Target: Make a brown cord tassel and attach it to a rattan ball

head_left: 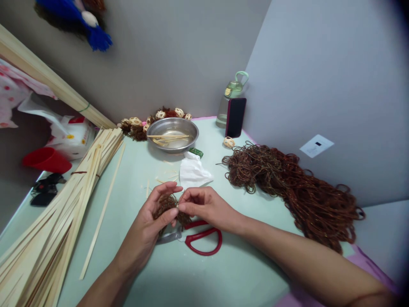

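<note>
My left hand (159, 213) is curled around a small bundle of brown yarn (166, 204). Its thumb lies along the front of the bundle. My right hand (201, 204) meets it from the right, thumb and forefinger pinched together at the bundle's edge; what lies between those fingertips is too small to make out. Under both hands, red-handled scissors (204, 252) rest on the pale green table (243, 273), their blades partly hidden by my left hand. A crumpled white tissue (194, 170) lies just beyond the fingers.
Long pale bamboo strips (70, 204) cover the left side. A metal bowl (172, 147) with water and strips stands at the back, near a bottle (225, 106) and a phone (235, 118). Brown yarn (306, 192) is heaped right. A red cup (47, 160) sits far left.
</note>
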`<state>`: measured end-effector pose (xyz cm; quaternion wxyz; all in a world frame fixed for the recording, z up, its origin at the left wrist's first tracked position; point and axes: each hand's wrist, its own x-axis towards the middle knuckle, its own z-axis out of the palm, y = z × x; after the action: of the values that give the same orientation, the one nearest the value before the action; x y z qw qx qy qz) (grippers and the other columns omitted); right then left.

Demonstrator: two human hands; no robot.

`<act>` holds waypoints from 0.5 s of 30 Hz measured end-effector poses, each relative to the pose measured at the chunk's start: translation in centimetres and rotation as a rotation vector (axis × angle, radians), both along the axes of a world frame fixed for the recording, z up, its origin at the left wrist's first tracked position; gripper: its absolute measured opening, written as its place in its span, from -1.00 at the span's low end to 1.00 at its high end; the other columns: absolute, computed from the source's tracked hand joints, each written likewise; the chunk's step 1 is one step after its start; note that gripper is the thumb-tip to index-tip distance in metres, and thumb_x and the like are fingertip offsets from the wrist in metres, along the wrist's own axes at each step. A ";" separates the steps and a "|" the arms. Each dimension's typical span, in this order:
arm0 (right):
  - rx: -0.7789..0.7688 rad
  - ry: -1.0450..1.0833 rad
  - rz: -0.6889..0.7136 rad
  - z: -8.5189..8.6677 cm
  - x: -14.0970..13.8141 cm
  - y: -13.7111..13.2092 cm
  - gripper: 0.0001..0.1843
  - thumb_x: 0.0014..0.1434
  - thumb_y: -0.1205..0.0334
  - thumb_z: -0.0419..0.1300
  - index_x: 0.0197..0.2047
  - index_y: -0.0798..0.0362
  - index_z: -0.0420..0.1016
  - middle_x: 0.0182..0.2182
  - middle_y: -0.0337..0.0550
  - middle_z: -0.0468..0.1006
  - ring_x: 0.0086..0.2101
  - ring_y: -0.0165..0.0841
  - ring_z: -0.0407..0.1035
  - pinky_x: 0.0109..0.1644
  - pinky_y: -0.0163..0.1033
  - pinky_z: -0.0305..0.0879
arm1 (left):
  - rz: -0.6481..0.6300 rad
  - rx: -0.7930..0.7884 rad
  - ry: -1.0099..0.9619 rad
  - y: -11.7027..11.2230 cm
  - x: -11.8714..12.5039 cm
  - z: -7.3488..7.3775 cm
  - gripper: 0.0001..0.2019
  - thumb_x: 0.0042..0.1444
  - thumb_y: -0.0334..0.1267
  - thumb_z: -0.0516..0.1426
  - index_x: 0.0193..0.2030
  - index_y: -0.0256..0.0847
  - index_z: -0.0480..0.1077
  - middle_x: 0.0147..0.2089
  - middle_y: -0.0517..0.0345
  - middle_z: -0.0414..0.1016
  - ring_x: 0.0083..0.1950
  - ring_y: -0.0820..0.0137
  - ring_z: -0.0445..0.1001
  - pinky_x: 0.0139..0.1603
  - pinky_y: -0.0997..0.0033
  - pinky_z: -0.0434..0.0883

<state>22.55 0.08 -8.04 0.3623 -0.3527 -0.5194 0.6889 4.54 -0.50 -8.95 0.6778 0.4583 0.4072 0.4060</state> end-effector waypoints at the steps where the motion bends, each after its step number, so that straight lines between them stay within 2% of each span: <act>1: 0.004 -0.012 -0.029 0.0 0.0 0.0 -0.63 0.13 -0.04 0.31 -0.38 0.12 0.41 -0.53 -0.29 0.42 -0.50 -0.49 0.21 -0.36 -0.34 0.14 | -0.013 0.007 0.006 0.0 0.0 -0.1 -0.56 0.12 -0.21 0.27 0.15 0.06 0.37 0.25 0.12 0.33 -0.09 0.35 0.40 -0.27 0.49 0.38; 6: 0.043 -0.054 -0.164 0.2 0.3 0.2 -0.64 0.13 -0.03 0.31 -0.40 0.12 0.42 -0.51 -0.32 0.37 -0.49 -0.50 0.22 -0.35 -0.35 0.17 | -0.060 -0.007 0.001 0.0 0.0 -0.2 -0.53 0.12 -0.22 0.27 0.18 0.08 0.34 0.17 0.11 0.40 -0.11 0.34 0.41 -0.31 0.48 0.36; 12: 0.030 -0.138 0.001 0.4 0.3 0.2 -0.71 0.14 0.06 0.30 -0.41 0.11 0.41 -0.53 -0.32 0.35 -0.49 -0.49 0.19 -0.37 -0.34 0.13 | -0.043 -0.029 -0.018 0.1 0.1 -0.1 -0.50 0.08 -0.20 0.29 0.18 0.05 0.34 0.23 0.07 0.37 -0.03 0.28 0.40 -0.29 0.47 0.38; 15: 0.063 -0.163 -0.054 0.4 0.3 0.2 -0.76 0.15 0.15 0.28 -0.43 0.12 0.41 -0.55 -0.33 0.34 -0.50 -0.50 0.17 -0.37 -0.35 0.12 | -0.053 -0.032 0.005 0.1 0.0 -0.2 -0.52 0.11 -0.20 0.27 0.18 0.06 0.33 0.22 0.07 0.36 -0.07 0.33 0.39 -0.28 0.47 0.37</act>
<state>22.88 0.29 -7.68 0.3481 -0.4098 -0.5588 0.6314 4.58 -0.39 -9.10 0.6947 0.4590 0.4028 0.3801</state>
